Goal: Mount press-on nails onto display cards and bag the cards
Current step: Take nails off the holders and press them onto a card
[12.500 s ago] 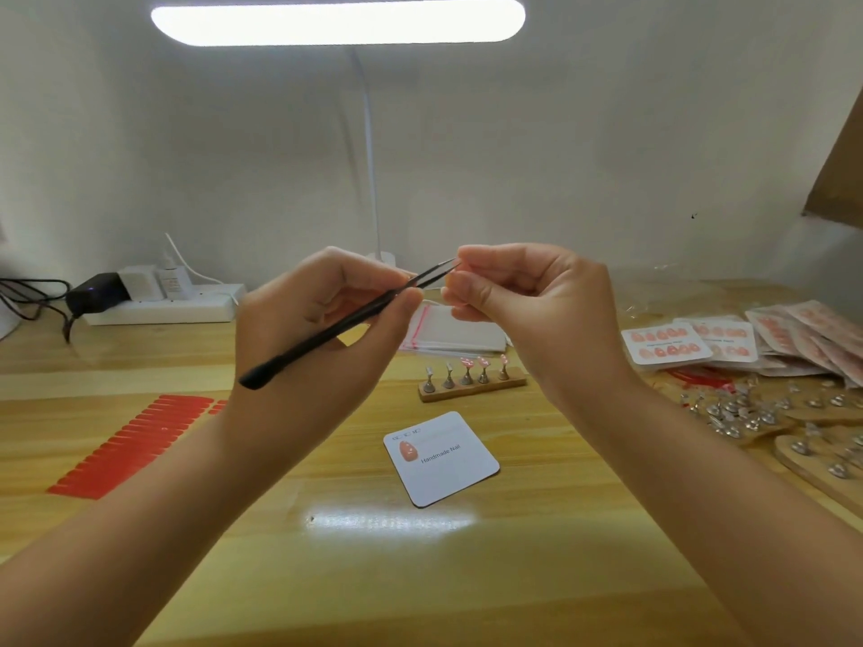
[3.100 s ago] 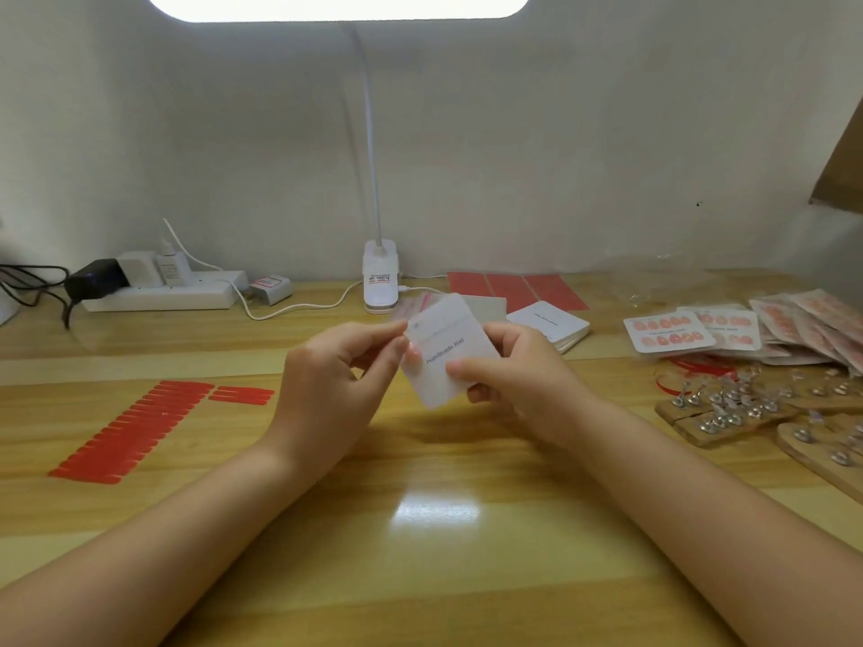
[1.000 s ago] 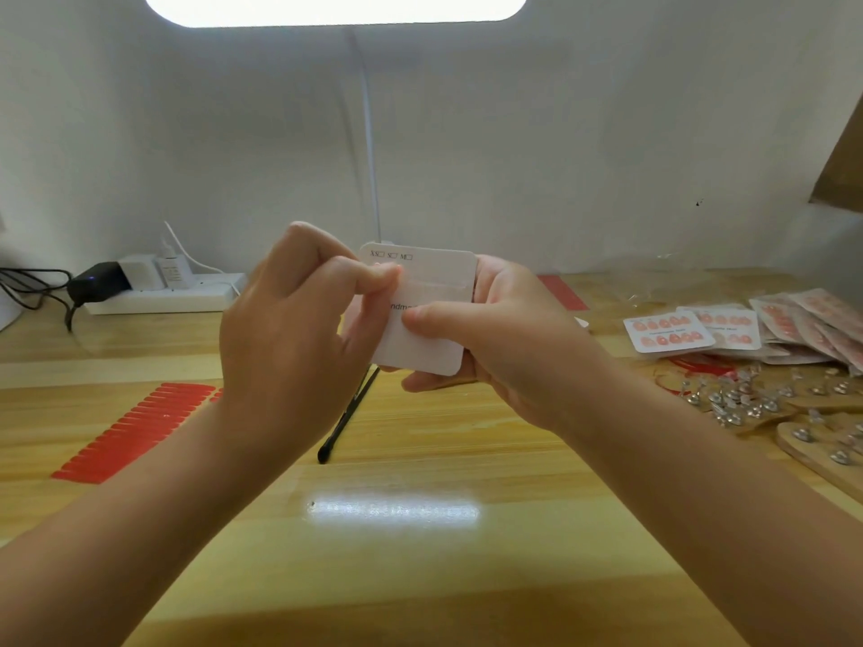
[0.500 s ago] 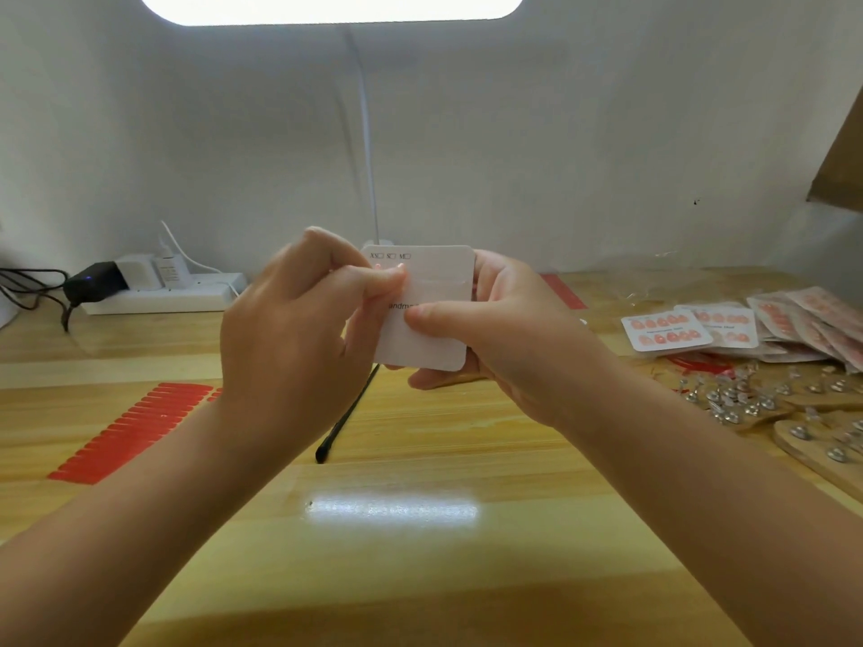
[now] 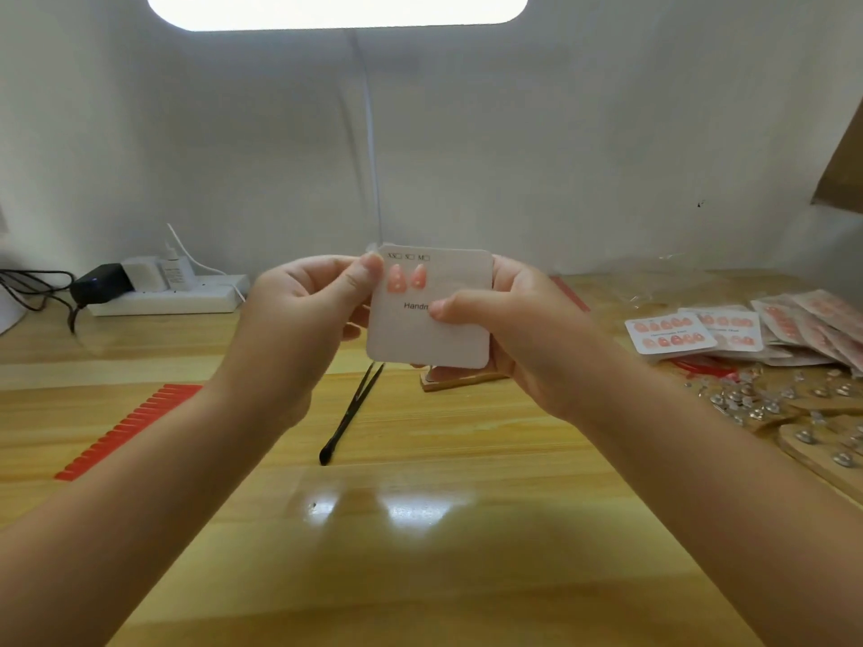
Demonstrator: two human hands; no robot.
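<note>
I hold a white display card upright in front of me, above the wooden desk. Two pink press-on nails sit side by side in its upper left corner. My right hand grips the card's right side, thumb across the printed word. My left hand pinches the card's top left corner, thumb tip beside the left nail. Black tweezers lie on the desk below the card. A wooden nail stand shows partly under my right hand.
Red adhesive strips lie in a row at the left. Finished bagged cards are stacked at the right, with metal nail holders on wooden bases in front of them. A power strip and a lamp stem stand at the back.
My left thumb has slid off the card's face to its top left corner, uncovering two pink nails. The card and my right hand have stayed in place.
</note>
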